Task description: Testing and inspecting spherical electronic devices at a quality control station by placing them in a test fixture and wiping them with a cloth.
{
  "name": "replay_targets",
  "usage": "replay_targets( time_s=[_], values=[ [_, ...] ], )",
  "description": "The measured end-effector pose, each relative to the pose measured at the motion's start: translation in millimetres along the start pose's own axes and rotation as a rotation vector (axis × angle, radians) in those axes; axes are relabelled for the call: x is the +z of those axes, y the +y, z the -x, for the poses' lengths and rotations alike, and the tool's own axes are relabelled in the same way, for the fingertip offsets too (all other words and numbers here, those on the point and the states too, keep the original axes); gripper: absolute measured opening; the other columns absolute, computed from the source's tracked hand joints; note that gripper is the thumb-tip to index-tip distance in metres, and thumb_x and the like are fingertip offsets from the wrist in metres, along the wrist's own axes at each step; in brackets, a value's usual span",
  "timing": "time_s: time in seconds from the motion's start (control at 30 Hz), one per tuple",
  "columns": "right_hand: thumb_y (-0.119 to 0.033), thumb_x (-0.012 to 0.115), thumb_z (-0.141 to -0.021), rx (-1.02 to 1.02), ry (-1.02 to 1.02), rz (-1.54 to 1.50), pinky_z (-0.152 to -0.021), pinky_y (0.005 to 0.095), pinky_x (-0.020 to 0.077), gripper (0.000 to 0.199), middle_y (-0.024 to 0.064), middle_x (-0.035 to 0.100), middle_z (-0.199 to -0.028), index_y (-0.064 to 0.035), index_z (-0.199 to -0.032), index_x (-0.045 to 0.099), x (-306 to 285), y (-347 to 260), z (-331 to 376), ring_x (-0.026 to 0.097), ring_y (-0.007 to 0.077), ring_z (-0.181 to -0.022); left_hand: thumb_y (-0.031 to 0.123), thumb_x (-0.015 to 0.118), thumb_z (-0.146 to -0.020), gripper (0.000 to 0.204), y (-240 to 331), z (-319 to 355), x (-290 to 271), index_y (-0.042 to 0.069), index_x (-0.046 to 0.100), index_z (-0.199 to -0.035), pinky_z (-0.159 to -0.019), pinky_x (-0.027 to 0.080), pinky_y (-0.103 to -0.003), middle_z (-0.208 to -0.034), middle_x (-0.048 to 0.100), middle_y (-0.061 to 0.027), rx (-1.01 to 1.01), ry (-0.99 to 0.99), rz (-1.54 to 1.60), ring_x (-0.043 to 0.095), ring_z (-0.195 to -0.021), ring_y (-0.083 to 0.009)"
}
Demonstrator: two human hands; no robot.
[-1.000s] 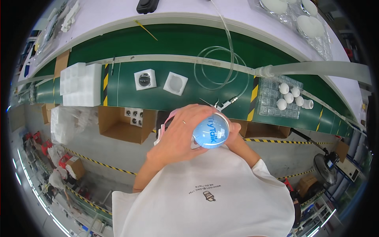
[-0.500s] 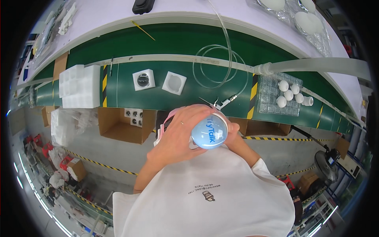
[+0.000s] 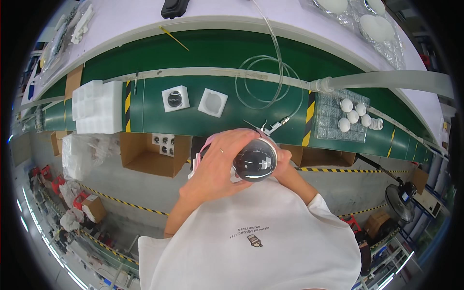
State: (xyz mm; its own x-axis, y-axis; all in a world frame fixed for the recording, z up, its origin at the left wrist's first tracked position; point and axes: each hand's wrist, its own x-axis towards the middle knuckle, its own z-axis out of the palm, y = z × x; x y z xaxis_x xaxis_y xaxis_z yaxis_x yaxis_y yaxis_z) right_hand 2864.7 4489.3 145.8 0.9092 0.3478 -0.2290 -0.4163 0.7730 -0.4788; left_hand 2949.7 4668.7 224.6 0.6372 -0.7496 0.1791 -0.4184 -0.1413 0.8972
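Below the green tabletop (image 3: 227, 53), close to the person's chest: one round dome (image 3: 254, 160), glossy and dark, with a pale rim.

- Left hand (image 3: 220, 164): fingers curled around the dome's left side, palm against it, a ring on one finger.
- Right hand (image 3: 284, 158): mostly hidden behind the dome; only a few fingers show at its right edge, touching it. Whether it grips firmly cannot be told.
- Pink strip (image 3: 203, 147): peeks out just behind the left hand, partly covered by it.

On the tabletop, beyond the hands:
- White square foam block with a dark round part (image 3: 175, 98) set in it.
- White square foam block with a shallow round hollow (image 3: 212, 102), just beside the first.
- Coil of clear tube (image 3: 263, 79), its metal end (image 3: 275, 126) lying near the tabletop's front edge, just above the dome.
- White foam tray with square pockets (image 3: 97, 106), at the left, beside a yellow-and-black striped band (image 3: 128, 104).
- Clear plastic tray holding white round caps (image 3: 350, 113), at the right, beside a second striped band (image 3: 308, 118).
- Grey bar (image 3: 386, 79) crossing above that tray.

Under the tabletop edge:
- Open brown cardboard box (image 3: 147, 154) with small dark parts, left of the hands.
- Clear plastic bags (image 3: 84, 150), further left.

On the floor: yellow-and-black striped tape lines (image 3: 116, 200).
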Motion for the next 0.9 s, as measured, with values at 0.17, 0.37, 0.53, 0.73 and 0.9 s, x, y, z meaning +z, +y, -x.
replay_targets(
  time_s=[0.17,0.37,0.53,0.73,0.9],
  values=[
    [-0.059,0.067,-0.078,-0.025,0.007,-0.002,-0.104,0.0397,0.0497,0.095,0.0207,0.056,-0.137,0.0092,-0.141,0.044,-6.9,4.5,1.0,0.06,0.0286,-0.123,0.007,0.088,-0.062,0.093,1.4,1.8,-1.7,0.008,0.043,-0.143,-0.106,0.042,-0.047,-0.136,0.055,-0.0139,-0.111,-0.07,0.002,0.053,-0.126,-0.0365],
    [-0.058,0.065,-0.079,-0.033,-0.087,-0.048,-0.103,0.04,0.0495,0.093,0.0205,0.056,-0.136,0.0088,-0.141,0.044,-8.1,4.4,-4.7,0.06,0.0291,-0.122,0.009,0.09,-0.063,0.097,-2.5,1.2,3.2,0.007,0.04,-0.147,-0.104,0.044,-0.047,-0.134,0.058,-0.012,-0.016,0.016,-0.007,0.056,-0.123,-0.0352],
    [-0.059,0.064,-0.079,-0.029,-0.083,-0.009,-0.105,0.0418,0.0486,0.095,0.0206,0.056,-0.137,0.0079,-0.143,0.042,-5.9,1.3,-4.5,0.059,0.0301,-0.124,0.009,0.092,-0.061,0.106,-3.6,0.9,1.7,0.007,0.035,-0.151,-0.099,0.048,-0.045,-0.136,0.058,-0.0125,-0.019,-0.002,-0.069,0.055,-0.123,-0.0358],
    [-0.057,0.065,-0.081,-0.039,-0.055,-0.01,-0.107,0.0425,0.0466,0.093,0.018,0.053,-0.142,0.0055,-0.145,0.041,-13.5,11.3,-11.9,0.056,0.0285,-0.128,0.01,0.095,-0.057,0.115,-6.4,-0.8,-4.7,0.008,0.031,-0.153,-0.1,0.048,-0.045,-0.138,0.058,-0.0128,-0.055,-0.047,-0.127,0.053,-0.125,-0.0383],
    [-0.056,0.066,-0.082,-0.021,-0.06,-0.015,-0.108,0.0417,0.0454,0.091,0.0164,0.052,-0.143,0.0048,-0.145,0.041,-20.2,16.3,-14.3,0.055,0.027,-0.129,0.01,0.095,-0.056,0.116,-8.1,-2.4,-7.3,0.008,0.031,-0.153,-0.1,0.048,-0.045,-0.138,0.058,-0.0132,-0.057,-0.068,-0.14,0.053,-0.125,-0.0384]
  ],
)
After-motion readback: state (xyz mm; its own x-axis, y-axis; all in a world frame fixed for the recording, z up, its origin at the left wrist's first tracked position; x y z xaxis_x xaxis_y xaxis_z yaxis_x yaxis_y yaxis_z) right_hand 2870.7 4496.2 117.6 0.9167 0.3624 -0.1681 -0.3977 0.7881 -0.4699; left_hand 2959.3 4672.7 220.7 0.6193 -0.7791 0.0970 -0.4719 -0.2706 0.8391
